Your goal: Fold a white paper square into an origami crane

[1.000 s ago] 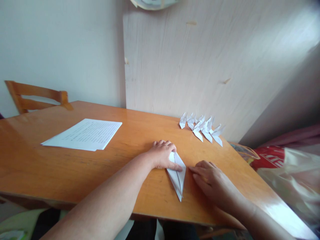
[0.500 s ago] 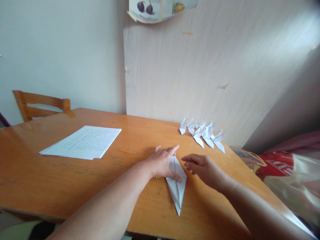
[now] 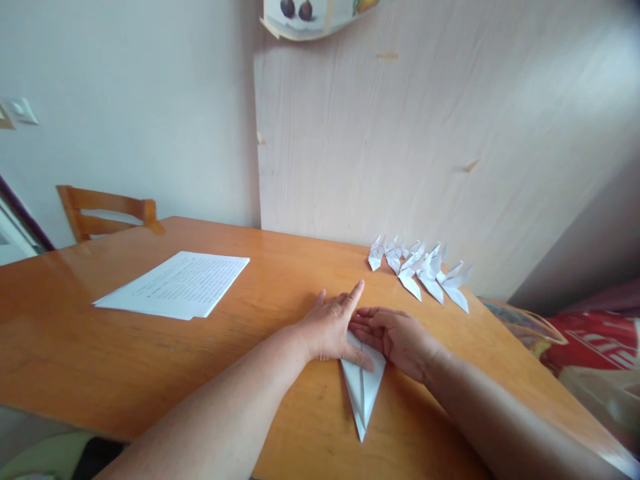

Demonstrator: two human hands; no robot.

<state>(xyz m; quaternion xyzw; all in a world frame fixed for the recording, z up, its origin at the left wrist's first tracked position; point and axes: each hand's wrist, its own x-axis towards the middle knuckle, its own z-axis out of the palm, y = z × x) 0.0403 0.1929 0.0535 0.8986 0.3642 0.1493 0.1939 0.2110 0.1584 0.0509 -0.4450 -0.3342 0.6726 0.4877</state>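
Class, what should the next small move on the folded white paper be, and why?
Perhaps use the right hand to fold over the far end of the white, kite-shaped folded paper: the right fingers are at that end, while the left hand has its thumb across the paper and could steady it.

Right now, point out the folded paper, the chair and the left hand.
Folded paper [image 3: 369, 387], head view: middle of its upper face.
Chair [image 3: 110, 202], head view: backrest's top rail.
Left hand [image 3: 330, 328], head view: back of the hand.

Matt paper, glossy wood
Table [image 3: 280, 283] of smooth, shiny wood; on it, a creased paper shape [image 3: 370, 390]; behind it, a wood-grained panel [image 3: 360, 153]
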